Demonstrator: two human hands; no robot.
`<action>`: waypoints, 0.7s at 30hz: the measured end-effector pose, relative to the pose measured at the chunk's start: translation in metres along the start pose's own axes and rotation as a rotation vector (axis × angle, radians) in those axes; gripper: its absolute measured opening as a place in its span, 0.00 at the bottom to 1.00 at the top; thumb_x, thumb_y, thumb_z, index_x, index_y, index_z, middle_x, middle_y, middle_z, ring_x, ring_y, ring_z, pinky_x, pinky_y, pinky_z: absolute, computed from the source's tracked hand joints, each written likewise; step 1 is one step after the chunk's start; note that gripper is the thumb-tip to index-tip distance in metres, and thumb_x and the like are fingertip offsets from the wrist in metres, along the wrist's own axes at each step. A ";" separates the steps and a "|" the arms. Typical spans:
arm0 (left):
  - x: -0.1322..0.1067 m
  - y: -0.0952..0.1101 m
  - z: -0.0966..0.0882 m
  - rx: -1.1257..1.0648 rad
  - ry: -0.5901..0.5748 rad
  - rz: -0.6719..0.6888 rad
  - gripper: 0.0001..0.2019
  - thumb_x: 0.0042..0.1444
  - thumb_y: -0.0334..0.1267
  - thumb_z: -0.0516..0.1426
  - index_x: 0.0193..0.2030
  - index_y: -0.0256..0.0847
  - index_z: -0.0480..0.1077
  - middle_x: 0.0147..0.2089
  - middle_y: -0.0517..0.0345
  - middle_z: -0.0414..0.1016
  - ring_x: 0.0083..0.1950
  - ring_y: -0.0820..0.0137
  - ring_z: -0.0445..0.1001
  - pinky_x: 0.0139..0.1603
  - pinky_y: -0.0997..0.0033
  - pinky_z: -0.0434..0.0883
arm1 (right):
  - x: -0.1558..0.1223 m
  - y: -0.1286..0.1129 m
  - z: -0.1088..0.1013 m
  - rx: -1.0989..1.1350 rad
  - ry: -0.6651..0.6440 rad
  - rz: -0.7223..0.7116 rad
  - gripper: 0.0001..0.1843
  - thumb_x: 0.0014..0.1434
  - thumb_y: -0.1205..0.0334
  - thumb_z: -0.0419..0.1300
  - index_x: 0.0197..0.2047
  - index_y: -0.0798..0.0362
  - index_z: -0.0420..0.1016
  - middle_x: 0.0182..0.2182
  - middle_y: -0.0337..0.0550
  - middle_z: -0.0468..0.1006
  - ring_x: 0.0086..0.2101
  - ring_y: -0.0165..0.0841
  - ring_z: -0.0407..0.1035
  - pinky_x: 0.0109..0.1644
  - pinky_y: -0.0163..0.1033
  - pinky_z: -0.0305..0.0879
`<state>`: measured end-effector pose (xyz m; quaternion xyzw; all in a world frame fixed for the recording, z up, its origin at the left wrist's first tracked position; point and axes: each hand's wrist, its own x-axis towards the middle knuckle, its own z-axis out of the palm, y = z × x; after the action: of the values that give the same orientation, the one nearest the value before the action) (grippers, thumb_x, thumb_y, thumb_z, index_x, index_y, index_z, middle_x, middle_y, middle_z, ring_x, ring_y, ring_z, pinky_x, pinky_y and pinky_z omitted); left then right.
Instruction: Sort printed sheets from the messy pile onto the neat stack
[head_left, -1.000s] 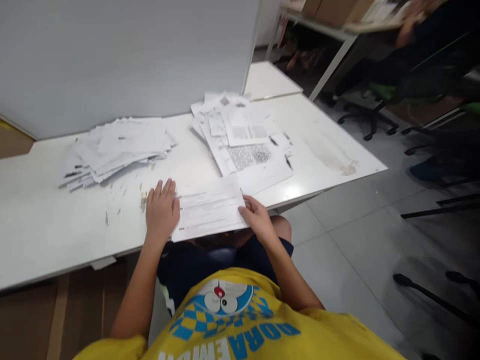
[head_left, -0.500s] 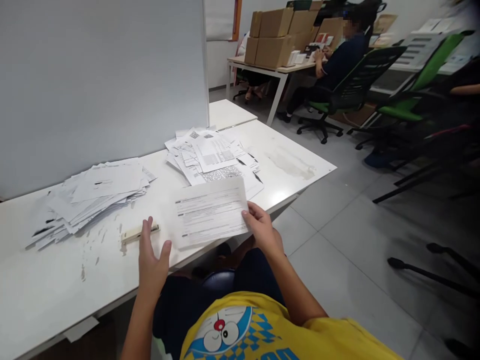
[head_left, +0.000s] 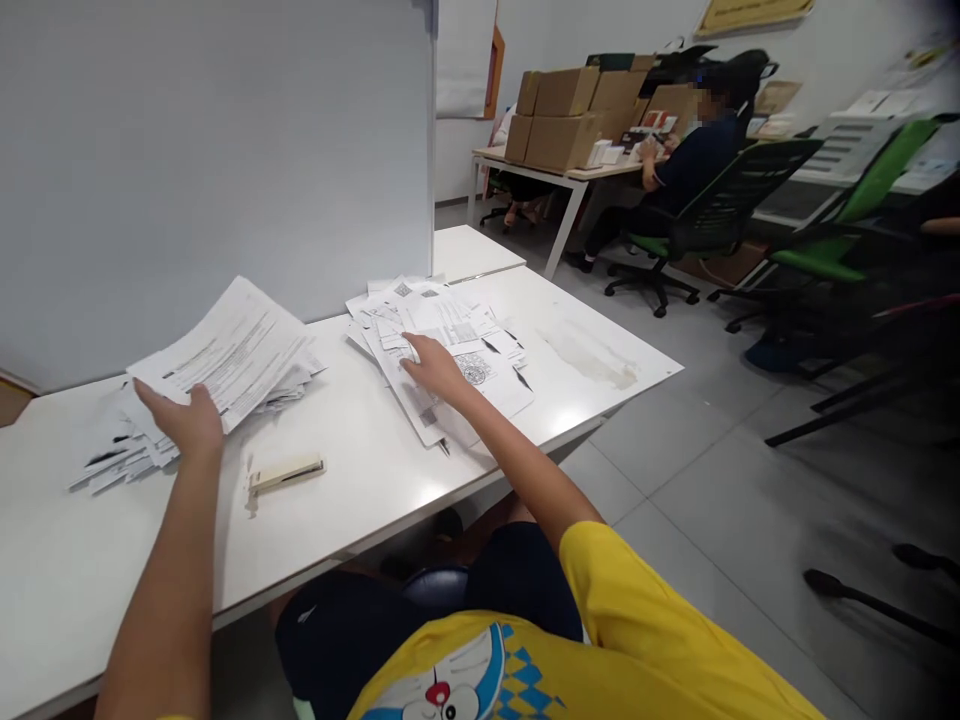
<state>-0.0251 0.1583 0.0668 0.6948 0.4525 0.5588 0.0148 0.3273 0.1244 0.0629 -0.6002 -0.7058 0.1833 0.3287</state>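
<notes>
At the left, my left hand (head_left: pixel 184 420) holds a printed sheet of paper (head_left: pixel 232 345) by its near edge. That sheet is tilted over the left pile of papers (head_left: pixel 146 455), covering much of it. My right hand (head_left: pixel 435 370) reaches onto the right pile of papers (head_left: pixel 420 325), its thumb and forefinger apart on the upper sheets. Some of these sheets carry square, code-like prints. A cream stapler (head_left: pixel 286 473) lies on the white table between the piles, with neither hand touching it.
A grey-white panel (head_left: pixel 210 170) stands along the back of the white table (head_left: pixel 330 540). Beyond it, cardboard boxes (head_left: pixel 559 140) sit on another table, where a person (head_left: pixel 697 160) in dark clothes is seated. Green and black office chairs (head_left: pixel 720 220) stand at the right.
My left hand has moved left, and the printed sheet has gone from my right hand to my left, over the left pile. My right hand has moved forward onto the right pile.
</notes>
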 end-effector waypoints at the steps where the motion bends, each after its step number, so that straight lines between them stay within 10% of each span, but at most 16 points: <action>1: 0.002 -0.006 -0.003 0.065 0.052 -0.022 0.26 0.67 0.52 0.47 0.65 0.38 0.55 0.56 0.49 0.72 0.67 0.58 0.65 0.74 0.40 0.53 | 0.020 0.001 0.000 -0.099 -0.031 0.016 0.29 0.65 0.60 0.54 0.68 0.56 0.62 0.65 0.55 0.67 0.63 0.46 0.61 0.64 0.50 0.61; 8: -0.027 -0.042 -0.012 0.503 0.139 -0.241 0.34 0.56 0.53 0.55 0.65 0.38 0.58 0.74 0.35 0.51 0.75 0.31 0.42 0.64 0.14 0.37 | 0.087 0.036 0.019 -0.348 0.017 0.203 0.37 0.66 0.49 0.53 0.70 0.63 0.53 0.72 0.64 0.52 0.70 0.52 0.46 0.71 0.58 0.41; 14: -0.025 -0.043 -0.010 0.544 0.067 0.015 0.27 0.59 0.52 0.53 0.64 0.47 0.60 0.73 0.51 0.57 0.77 0.41 0.41 0.71 0.24 0.38 | 0.077 0.060 0.013 -0.370 0.061 0.213 0.26 0.66 0.56 0.49 0.62 0.63 0.64 0.58 0.64 0.73 0.58 0.50 0.66 0.62 0.50 0.59; 21: -0.030 -0.048 -0.001 0.562 -0.096 0.261 0.34 0.58 0.44 0.56 0.70 0.38 0.51 0.69 0.43 0.62 0.77 0.47 0.46 0.74 0.33 0.43 | 0.076 0.073 -0.008 -0.273 0.029 0.226 0.28 0.65 0.50 0.51 0.62 0.56 0.69 0.57 0.56 0.76 0.54 0.50 0.69 0.54 0.48 0.65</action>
<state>-0.0547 0.1669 0.0193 0.7494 0.4950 0.3757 -0.2283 0.3814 0.2125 0.0398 -0.7173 -0.6474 0.1130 0.2315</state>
